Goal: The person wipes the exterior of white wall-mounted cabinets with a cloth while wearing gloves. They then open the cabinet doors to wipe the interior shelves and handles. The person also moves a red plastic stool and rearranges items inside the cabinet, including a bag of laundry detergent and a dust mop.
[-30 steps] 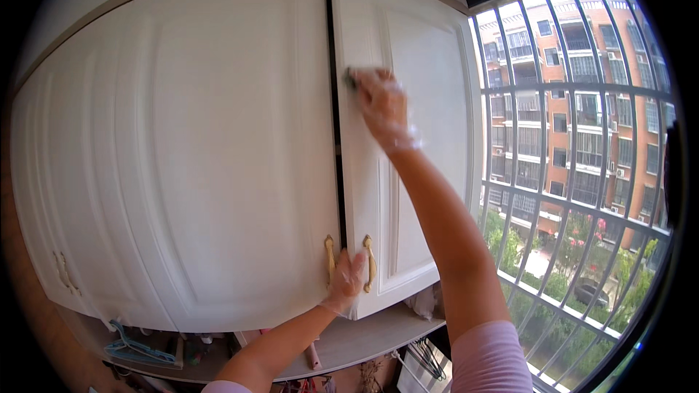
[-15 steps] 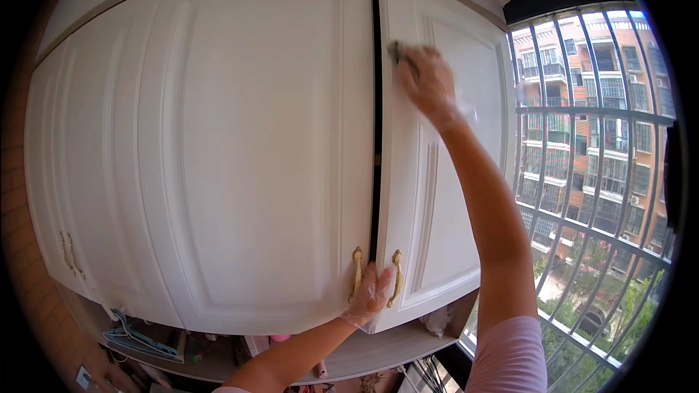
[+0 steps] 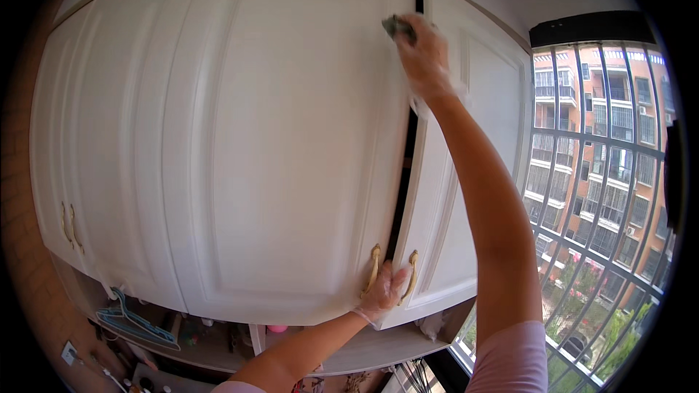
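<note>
Wiping looks unfinished: the dark green pad (image 3: 394, 26) is at the upper right of the white door (image 3: 306, 138), pinched in the right hand (image 3: 426, 54) — how much is done doesn't show. The left hand (image 3: 384, 290) sits between gold handles (image 3: 374, 266) — whether gripping, I cannot tell.

Left of the right hand (image 3: 425, 57), the white door (image 3: 298, 138) offers a broad free face; the narrow gap (image 3: 400, 204) is blocked low down by the left hand (image 3: 384, 293), between two handles (image 3: 413, 274)
</note>
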Demonstrator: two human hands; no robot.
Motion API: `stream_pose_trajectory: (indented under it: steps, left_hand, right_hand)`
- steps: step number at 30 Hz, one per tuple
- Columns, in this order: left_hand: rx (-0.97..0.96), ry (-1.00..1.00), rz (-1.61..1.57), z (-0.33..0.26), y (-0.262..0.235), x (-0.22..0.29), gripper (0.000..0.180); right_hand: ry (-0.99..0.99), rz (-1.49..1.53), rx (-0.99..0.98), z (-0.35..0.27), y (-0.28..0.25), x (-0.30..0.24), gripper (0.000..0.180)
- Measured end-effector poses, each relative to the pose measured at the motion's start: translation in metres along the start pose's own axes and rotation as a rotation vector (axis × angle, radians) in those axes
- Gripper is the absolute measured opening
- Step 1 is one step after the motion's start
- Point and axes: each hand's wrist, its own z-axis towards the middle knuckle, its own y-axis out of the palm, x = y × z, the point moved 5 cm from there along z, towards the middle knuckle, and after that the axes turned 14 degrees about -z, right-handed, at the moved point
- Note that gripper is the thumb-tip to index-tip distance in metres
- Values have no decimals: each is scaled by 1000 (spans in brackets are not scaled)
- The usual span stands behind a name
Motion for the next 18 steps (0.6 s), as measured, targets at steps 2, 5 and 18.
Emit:
stream_pose_trajectory:
  steps: [2,5,18]
  left_hand:
    - [-17,-17,18,0,-1,-3,32]
    - [-29,4,200,0,-13,-9,35]
    - [34,184,441,-2,-7,6,35]
  right_hand:
    - [-31,-73,76,26,26,-1,31]
    - [-42,-230,80,57,56,-9,32]
    - [-209,-648,-341,-47,43,-43,29]
